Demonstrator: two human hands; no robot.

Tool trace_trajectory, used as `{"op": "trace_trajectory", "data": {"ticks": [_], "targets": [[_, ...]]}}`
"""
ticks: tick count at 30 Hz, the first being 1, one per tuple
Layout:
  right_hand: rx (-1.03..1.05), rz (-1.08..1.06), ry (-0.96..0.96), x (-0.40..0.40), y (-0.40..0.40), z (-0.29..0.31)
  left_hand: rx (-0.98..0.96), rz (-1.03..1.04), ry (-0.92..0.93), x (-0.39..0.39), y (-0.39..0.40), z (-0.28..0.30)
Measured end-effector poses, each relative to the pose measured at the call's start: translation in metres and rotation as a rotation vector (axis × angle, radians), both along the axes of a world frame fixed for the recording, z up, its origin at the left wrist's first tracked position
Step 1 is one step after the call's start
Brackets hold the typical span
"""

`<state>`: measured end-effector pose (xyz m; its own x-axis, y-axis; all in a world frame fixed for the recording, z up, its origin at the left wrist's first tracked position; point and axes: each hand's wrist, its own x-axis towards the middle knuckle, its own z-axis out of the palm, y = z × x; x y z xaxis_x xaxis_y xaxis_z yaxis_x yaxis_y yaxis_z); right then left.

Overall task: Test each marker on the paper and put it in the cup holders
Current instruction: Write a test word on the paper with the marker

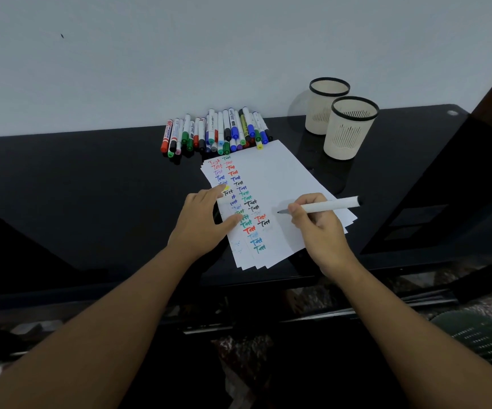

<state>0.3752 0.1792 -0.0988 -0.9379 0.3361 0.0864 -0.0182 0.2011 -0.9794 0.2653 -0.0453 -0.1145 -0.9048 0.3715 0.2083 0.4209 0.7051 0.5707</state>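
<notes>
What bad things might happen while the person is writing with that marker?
The right hand holds an uncapped marker just above the paper; its tip might smear the fresh "Test" words nearby. The paper is a loose stack, and only the left hand pins it, so sheets may slide. The marker pile lies close to the paper's top edge and could get bumped and roll.

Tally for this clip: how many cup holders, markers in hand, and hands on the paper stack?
Cup holders: 2, far and near
Markers in hand: 1, marker in right hand
Hands on paper: 1, left hand
Total: 4
</notes>
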Motion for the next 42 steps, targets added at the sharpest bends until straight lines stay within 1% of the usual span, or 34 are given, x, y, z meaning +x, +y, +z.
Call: {"op": "trace_trajectory", "data": {"ticks": [2,5,7,9,13,19,24,33,42], "targets": [[-0.07,0.004,0.011,-0.002,0.0,0.002,0.005,-0.001,-0.005,0.0,0.0,0.0],[-0.121,0.033,0.039,-0.007,0.001,0.008,0.014,0.003,-0.012,-0.001,0.0,0.0],[-0.085,0.056,0.043,-0.012,0.003,0.014,0.027,0.008,-0.011,-0.002,0.0,0.001],[0.007,0.085,0.031,-0.021,0.006,0.018,0.051,0.02,-0.016,-0.003,0.0,0.001],[0.117,0.099,0.002,-0.035,0.014,0.014,0.055,0.036,-0.031,-0.005,-0.001,0.001],[0.068,0.155,-0.011,-0.033,0.02,-0.002,0.079,0.058,-0.007,-0.006,-0.001,0.0],[0.036,0.186,-0.029,-0.034,0.022,-0.002,0.069,0.076,0.018,-0.007,0.001,-0.001],[0.091,0.198,0.005,-0.029,0.018,0.003,0.047,0.078,0.029,-0.007,0.0,0.001],[0.137,0.202,-0.03,-0.031,0.015,0.001,0.068,0.082,0.04,-0.007,-0.001,0.001]]}}
